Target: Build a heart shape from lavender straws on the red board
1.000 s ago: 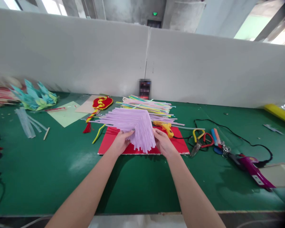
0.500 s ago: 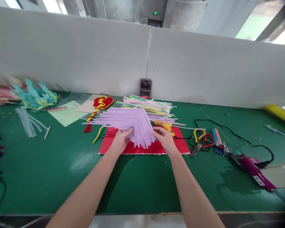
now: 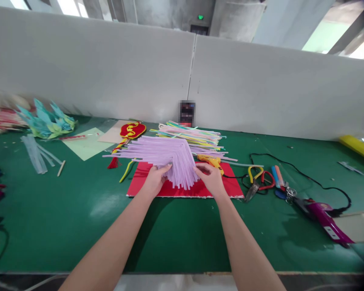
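A bent bundle of lilac pipe cleaners [image 3: 166, 155] is held over a red felt sheet [image 3: 227, 186] on the green table [image 3: 176, 234]. My left hand [image 3: 154, 180] grips the bundle's left side near the bend, fingers curled round the stems. My right hand [image 3: 210, 178] pinches the short right leg of the bundle from the other side. Behind the bundle lies a pile of mixed-colour pipe cleaners [image 3: 194, 135]. A yellow glue gun [image 3: 211, 161] lies just beyond my right hand.
Scissors with yellow and red handles [image 3: 256, 180], marker pens [image 3: 277, 173], a purple tool [image 3: 324, 216] with a black cord lie to the right. A red and yellow ornament [image 3: 132, 130], pale green paper [image 3: 85, 143], glue sticks [image 3: 36, 155] and teal paper shapes [image 3: 47, 121] lie at the left. A white partition [image 3: 182, 76] stands behind.
The bundle and both hands have shifted slightly away from me and lower over the red sheet. The grip on the bundle is unchanged.
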A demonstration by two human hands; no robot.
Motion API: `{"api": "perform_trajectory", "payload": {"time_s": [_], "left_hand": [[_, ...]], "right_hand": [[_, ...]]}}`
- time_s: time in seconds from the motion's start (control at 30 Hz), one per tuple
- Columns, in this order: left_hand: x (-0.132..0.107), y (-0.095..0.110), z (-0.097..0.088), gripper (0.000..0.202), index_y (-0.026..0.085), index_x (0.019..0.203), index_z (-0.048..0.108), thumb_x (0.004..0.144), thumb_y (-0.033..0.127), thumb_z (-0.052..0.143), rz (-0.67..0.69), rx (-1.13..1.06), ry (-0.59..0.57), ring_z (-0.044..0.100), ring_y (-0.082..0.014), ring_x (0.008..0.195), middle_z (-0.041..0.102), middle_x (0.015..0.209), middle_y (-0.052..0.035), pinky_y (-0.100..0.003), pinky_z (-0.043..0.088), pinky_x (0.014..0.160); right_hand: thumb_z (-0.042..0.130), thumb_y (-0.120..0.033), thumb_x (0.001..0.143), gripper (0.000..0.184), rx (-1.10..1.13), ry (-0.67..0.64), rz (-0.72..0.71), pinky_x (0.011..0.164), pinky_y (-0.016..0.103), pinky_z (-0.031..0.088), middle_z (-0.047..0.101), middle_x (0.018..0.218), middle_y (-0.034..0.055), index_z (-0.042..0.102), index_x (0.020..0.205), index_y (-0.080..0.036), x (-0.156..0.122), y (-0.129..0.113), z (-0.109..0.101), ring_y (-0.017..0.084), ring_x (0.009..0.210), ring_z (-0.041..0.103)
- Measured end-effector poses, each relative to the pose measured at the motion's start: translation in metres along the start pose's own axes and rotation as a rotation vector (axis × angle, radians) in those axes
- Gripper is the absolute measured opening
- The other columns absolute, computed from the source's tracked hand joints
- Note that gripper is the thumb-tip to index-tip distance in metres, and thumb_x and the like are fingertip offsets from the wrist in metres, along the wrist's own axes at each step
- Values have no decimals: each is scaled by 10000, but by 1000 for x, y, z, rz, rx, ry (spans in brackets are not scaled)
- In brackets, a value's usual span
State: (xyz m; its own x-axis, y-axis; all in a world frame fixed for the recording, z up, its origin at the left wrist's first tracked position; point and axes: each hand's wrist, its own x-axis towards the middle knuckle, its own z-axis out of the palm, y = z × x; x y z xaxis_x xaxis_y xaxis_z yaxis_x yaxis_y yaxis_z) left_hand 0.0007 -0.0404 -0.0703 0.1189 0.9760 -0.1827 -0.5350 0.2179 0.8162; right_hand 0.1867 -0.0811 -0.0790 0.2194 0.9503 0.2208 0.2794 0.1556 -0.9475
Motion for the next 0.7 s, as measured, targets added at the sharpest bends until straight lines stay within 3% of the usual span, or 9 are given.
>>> {"api": "perform_trajectory", "payload": {"time_s": [0.7], "left_hand": [[1, -1, -3, 422, 151, 923, 694, 524, 203, 821, 0, 25, -3, 677, -210, 816, 738, 873, -44, -294, 523, 734]], "right_hand": [[656, -426, 723, 279, -7, -21, 16, 789, 381, 530, 725, 874, 64, 713, 874, -198, 0, -1, -1, 236, 856, 663]]}}
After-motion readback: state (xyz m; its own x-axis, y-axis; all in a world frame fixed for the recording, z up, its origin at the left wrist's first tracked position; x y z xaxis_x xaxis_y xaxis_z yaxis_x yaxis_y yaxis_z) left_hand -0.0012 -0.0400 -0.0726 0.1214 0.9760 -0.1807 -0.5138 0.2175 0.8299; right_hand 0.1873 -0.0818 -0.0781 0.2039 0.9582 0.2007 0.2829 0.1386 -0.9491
